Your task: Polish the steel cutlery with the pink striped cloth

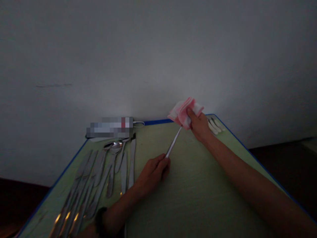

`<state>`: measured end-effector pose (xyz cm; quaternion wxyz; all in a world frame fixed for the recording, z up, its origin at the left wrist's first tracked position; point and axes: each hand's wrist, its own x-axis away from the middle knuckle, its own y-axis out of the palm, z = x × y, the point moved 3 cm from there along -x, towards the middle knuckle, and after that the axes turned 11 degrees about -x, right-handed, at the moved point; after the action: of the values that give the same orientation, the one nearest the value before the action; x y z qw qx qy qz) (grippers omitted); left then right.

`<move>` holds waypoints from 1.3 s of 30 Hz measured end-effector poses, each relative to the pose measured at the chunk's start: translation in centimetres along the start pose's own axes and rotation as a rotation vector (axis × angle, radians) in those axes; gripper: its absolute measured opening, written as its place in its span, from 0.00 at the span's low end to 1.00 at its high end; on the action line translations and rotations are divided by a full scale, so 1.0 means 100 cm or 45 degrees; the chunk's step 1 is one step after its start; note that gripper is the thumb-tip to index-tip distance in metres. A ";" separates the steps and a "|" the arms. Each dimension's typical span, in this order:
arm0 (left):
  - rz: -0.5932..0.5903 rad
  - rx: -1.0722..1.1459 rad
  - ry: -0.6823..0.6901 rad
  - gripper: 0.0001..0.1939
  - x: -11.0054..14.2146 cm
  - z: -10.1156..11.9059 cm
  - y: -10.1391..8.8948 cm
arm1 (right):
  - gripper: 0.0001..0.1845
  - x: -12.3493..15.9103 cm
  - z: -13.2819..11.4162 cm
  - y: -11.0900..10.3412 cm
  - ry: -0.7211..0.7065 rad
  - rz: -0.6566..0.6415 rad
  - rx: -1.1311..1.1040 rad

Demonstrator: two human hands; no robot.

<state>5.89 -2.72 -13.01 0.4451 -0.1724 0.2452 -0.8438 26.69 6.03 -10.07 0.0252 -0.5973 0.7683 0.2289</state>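
My left hand [153,172] is closed on the near end of a slim metal utensil [173,142] that points up and to the right. My right hand [199,126] grips a crumpled pink and white cloth [183,113], which is wrapped round the far end of that utensil, so the tip is hidden. Both hands are above the green table [198,185], toward its far edge.
Several pieces of metal cutlery [104,175], knives and spoons, lie in rows on the left of the table. Two white utensils [215,125] lie at the far right corner. A blurred object [110,127] sits against the white wall. The table has a blue rim.
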 end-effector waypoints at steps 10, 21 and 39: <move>-0.066 0.372 -0.133 0.19 -0.007 -0.011 0.007 | 0.13 0.003 -0.072 0.000 -0.184 -0.404 0.444; -0.159 0.036 -0.030 0.20 -0.006 -0.010 0.003 | 0.22 0.017 -0.077 0.016 -0.443 -0.065 0.536; -0.115 0.040 -0.023 0.20 -0.009 -0.016 0.007 | 0.25 0.075 0.015 0.064 0.090 -0.021 0.251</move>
<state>6.02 -1.89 -14.73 0.4114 -0.1838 0.2200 -0.8652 18.26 1.01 -11.68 0.0586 -0.6061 0.7824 0.1308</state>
